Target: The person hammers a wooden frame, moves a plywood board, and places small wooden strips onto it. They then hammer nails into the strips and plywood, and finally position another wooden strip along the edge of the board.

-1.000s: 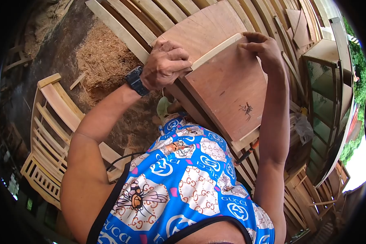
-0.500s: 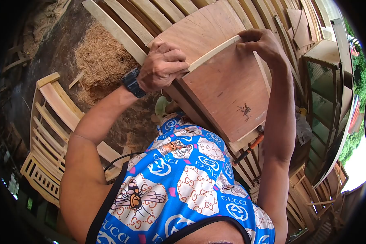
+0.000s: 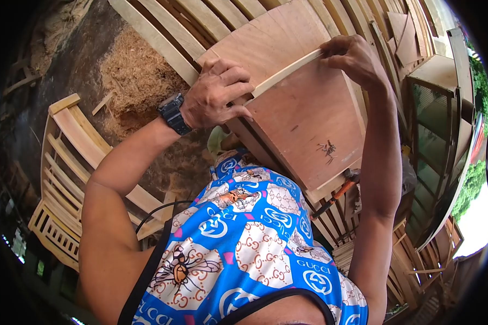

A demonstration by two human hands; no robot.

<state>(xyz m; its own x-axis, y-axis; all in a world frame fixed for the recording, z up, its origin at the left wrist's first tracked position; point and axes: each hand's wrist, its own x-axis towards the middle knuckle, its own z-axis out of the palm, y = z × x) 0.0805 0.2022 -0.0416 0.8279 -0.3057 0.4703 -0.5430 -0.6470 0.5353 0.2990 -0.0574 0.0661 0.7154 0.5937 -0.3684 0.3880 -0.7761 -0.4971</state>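
Observation:
A narrow pale wooden strip (image 3: 287, 73) lies across a reddish-brown wood panel (image 3: 303, 119). My left hand (image 3: 219, 93), with a black watch on its wrist, is at the strip's left end, fingers bent and thumb against the panel's corner. At the other end, my right hand (image 3: 355, 57) pinches the strip between thumb and fingers. Several small nails (image 3: 327, 149) lie in a loose pile on the lower right of the panel. Beyond the strip is a lighter curved-edged panel section (image 3: 271, 40).
A hammer with an orange handle (image 3: 339, 192) rests by the panel's lower edge. Wood shavings (image 3: 141, 70) are heaped on the ground at the left, near a slatted wooden piece (image 3: 65, 179). Long wooden slats (image 3: 168, 27) run under the panels. Framed mesh screens (image 3: 431, 130) stand at the right.
My left thumb has spread away from the fingers, out to the panel's corner. My right hand and forearm have shifted slightly to the right in view.

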